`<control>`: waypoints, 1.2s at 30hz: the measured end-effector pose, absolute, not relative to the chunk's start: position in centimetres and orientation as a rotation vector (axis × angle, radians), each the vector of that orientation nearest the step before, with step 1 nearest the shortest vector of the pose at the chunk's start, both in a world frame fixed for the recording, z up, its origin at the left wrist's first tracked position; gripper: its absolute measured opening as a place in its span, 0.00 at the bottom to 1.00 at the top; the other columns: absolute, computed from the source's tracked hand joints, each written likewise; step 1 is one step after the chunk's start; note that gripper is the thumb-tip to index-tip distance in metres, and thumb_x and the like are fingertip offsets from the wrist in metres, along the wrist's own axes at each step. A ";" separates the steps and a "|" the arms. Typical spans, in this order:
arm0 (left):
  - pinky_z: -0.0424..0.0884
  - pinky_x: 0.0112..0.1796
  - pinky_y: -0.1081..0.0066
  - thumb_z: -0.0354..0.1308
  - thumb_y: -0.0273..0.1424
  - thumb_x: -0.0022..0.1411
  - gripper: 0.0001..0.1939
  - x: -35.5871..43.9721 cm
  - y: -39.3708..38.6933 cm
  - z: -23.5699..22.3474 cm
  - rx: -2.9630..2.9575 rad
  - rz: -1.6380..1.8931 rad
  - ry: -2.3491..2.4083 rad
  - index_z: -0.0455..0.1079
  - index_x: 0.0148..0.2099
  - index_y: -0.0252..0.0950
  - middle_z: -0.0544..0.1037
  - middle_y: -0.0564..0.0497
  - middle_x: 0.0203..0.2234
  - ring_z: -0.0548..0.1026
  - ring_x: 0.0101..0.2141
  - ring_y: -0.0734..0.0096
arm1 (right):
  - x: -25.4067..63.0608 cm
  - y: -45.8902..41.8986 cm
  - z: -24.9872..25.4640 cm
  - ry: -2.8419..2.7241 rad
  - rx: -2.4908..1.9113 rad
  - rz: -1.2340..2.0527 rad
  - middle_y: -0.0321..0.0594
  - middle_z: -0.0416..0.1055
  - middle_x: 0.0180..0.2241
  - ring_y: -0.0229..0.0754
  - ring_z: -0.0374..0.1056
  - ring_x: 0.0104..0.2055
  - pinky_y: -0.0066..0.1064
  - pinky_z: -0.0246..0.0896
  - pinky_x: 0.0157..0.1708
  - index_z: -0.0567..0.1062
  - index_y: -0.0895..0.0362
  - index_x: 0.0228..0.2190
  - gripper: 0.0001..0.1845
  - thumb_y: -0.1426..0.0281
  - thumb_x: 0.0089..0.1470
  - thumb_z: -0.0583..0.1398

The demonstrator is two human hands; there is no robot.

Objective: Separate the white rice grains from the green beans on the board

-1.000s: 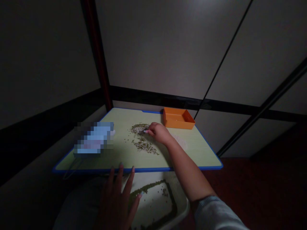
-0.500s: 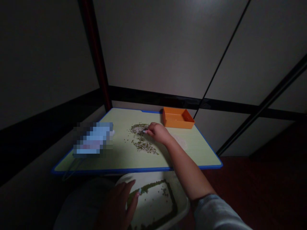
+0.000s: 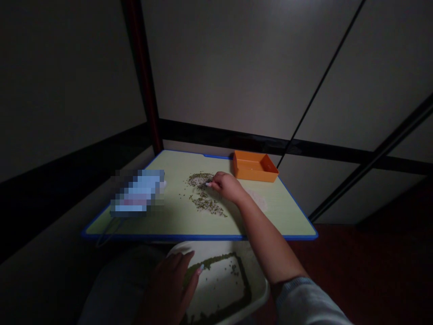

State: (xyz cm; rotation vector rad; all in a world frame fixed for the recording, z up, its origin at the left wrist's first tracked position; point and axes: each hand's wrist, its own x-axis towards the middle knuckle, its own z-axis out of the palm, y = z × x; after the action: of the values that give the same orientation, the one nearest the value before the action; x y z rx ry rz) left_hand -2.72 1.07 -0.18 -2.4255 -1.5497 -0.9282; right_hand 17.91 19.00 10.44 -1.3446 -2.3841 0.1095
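Wall panels (image 3: 237, 67): grey, dark-seamed, beyond both hands; one red post (image 3: 144, 67) forward and left of the right hand
Table: one, pale yellow-green top (image 3: 162, 223), blue edging, under the right hand and forward of the left hand
Writing: one pixelated object (image 3: 140, 189), pale blue, on the table well left of the right hand; its face blurred out, any label unreadable; one thin cord (image 3: 107, 232) looped at its near end
Green grains: two patches on the table, one (image 3: 199, 175) at the fingertips of the right hand, the other (image 3: 207, 205) just nearer; too many to count
Pale grains: one faint patch (image 3: 259, 200), just right of the right wrist
Orange box: one (image 3: 255, 174), open-topped, beyond and right of the right hand
White tub: one (image 3: 262, 291), partly under the left hand, a green band (image 3: 246, 289) along its inner edge
Right hand (image 3: 207, 184): fingers curled, thumb and forefinger brought together at the patch; cannot tell whether a grain is pinched
Left hand (image 3: 172, 280): loosely bent, thumb apart, over the tub's left side; contact cannot be told
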 end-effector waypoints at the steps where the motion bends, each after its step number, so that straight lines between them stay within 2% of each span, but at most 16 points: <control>1: 0.74 0.39 0.69 0.55 0.42 0.56 0.16 -2.7 1.0 -0.2 -2.417 -0.929 -1.549 0.71 0.45 0.44 0.80 0.53 0.35 0.77 0.37 0.71 | 17.9 19.0 10.5 -2.385 -1.338 0.113 0.42 0.70 0.33 0.36 0.63 0.33 0.25 0.52 0.34 0.76 0.61 0.29 0.16 0.64 0.60 0.55; 9: 0.72 0.42 0.69 0.56 0.41 0.55 0.19 -3.0 0.6 -0.6 -2.383 -0.959 -1.464 0.67 0.49 0.44 0.77 0.51 0.39 0.74 0.42 0.70 | 18.1 18.7 10.7 -2.375 -1.338 0.053 0.43 0.69 0.35 0.37 0.64 0.36 0.26 0.51 0.34 0.76 0.59 0.33 0.16 0.63 0.61 0.53; 12: 0.70 0.48 0.61 0.57 0.39 0.54 0.24 -3.0 1.0 -0.3 -2.335 -0.969 -1.436 0.63 0.53 0.41 0.73 0.46 0.45 0.70 0.48 0.63 | 18.1 18.5 11.0 -2.323 -1.388 -0.006 0.43 0.70 0.36 0.38 0.65 0.37 0.26 0.51 0.32 0.76 0.58 0.35 0.17 0.62 0.62 0.52; 17: 0.60 0.56 0.43 0.55 0.40 0.54 0.33 -2.7 1.7 -0.2 -2.329 -0.878 -1.609 0.56 0.60 0.36 0.56 0.35 0.60 0.55 0.61 0.43 | 17.8 17.7 12.0 -2.259 -1.453 -0.184 0.43 0.70 0.37 0.39 0.65 0.36 0.29 0.49 0.30 0.76 0.58 0.34 0.20 0.60 0.63 0.49; 21: 0.59 0.56 0.40 0.53 0.41 0.56 0.37 -2.2 1.9 -0.8 -2.419 -0.863 -1.681 0.46 0.65 0.42 0.44 0.38 0.66 0.42 0.66 0.40 | 17.8 16.4 11.7 -2.186 -1.500 -0.234 0.43 0.69 0.36 0.39 0.65 0.36 0.29 0.50 0.31 0.75 0.59 0.34 0.20 0.61 0.63 0.49; 23: 0.58 0.57 0.41 0.52 0.40 0.57 0.37 -2.0 2.0 -0.8 -2.453 -0.852 -1.627 0.45 0.65 0.43 0.41 0.38 0.67 0.40 0.66 0.41 | 18.2 15.8 11.2 -2.143 -1.531 -0.222 0.43 0.69 0.35 0.39 0.64 0.36 0.29 0.51 0.33 0.75 0.59 0.33 0.20 0.61 0.63 0.49; 29: 0.62 0.54 0.43 0.50 0.44 0.57 0.35 -1.2 3.0 -0.3 -2.478 -0.675 -1.599 0.49 0.65 0.38 0.50 0.32 0.64 0.46 0.65 0.37 | 21.8 14.8 10.1 -2.080 -1.491 -0.070 0.43 0.67 0.36 0.38 0.62 0.37 0.27 0.53 0.37 0.73 0.59 0.32 0.15 0.65 0.63 0.50; 36: 0.58 0.55 0.44 0.45 0.44 0.59 0.32 0.0 2.8 0.7 -2.426 -0.494 -1.817 0.51 0.64 0.41 0.53 0.37 0.65 0.46 0.66 0.44 | 25.4 14.6 8.2 -2.178 -1.379 0.146 0.41 0.64 0.33 0.38 0.59 0.36 0.28 0.55 0.40 0.72 0.60 0.28 0.15 0.66 0.62 0.52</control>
State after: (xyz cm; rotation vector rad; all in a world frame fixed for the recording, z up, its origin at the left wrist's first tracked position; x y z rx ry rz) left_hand -0.01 2.76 0.68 -2.4259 -1.8168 -0.4937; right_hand 25.35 14.57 8.16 -1.3795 -2.1778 0.1456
